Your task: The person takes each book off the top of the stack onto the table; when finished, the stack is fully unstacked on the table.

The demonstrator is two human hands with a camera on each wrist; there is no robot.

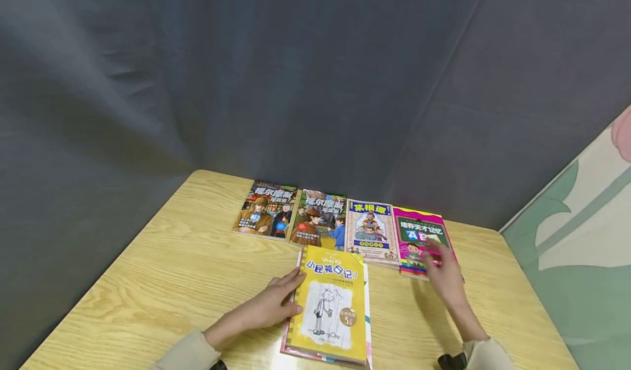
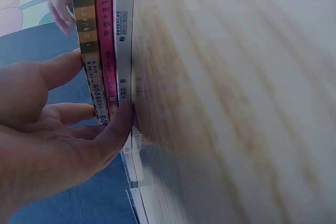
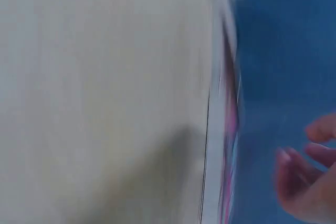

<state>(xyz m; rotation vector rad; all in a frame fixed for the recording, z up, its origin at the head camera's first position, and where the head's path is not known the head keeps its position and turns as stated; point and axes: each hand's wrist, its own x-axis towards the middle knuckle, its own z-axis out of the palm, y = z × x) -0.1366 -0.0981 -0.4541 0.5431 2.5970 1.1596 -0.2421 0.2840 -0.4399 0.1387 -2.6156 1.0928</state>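
Through the head feed I have a pale-yellow wood-grain table [image 1: 148,282] with a bright-yellow rectangular paper book [image 1: 327,307] on top of a stack at its near side. The yellow cover carries a line-drawn boy on a white patch. My left wrist feed shows a pink-spined book [image 2: 106,35] under it and a white-spined book [image 2: 124,30] lowest, by the tabletop.

The left hand [image 1: 268,304] is at the left side of this stack. I see its fingers spread and relaxed, tips touching the spines, thumb at the yellow cover's edge, with no grasp closed round anything. The right hand [image 1: 443,274] hovers over a magenta paper book with a dark-green title panel [image 1: 416,247]. Its fingers hang loosely bent and I make out nothing between them; in my right wrist feed, which is blurred, they stand apart from the book edges.

That magenta book is the right end of a row of four behind the stack. Going left from it I count a pale, blue-bordered paper book with cartoon figures [image 1: 372,232], a green-and-brown illustrated book [image 1: 317,217] and a dark illustrated book with a figure in a brown coat [image 1: 265,210]. A dark blue-grey cloth [image 1: 315,85] hangs behind the table, and a painted pink-and-green mural [image 1: 591,238] shows at the right
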